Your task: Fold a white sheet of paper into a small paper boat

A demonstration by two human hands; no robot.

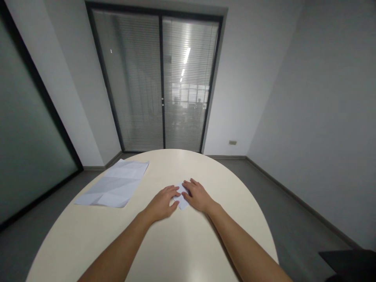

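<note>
A small piece of folded white paper [183,200] lies on the round cream table, between my two hands. From the left, my left hand [162,202] rests over the paper's left edge with its thumb and fingers apart; the fingertips touch the sheet. My right hand [197,195] lies over the right side, fingers stretched out and thumb spread from them, also touching the paper. Neither hand is closed around it. Parts of the paper's side edges are hidden under my fingers, so its full outline does not show.
A large creased white sheet [120,186] lies on the left of the table [176,164]. Beyond the table's far edge stand glass panels with blinds [141,86]. Grey floor surrounds the table, and a dark object [352,262] shows at the lower right.
</note>
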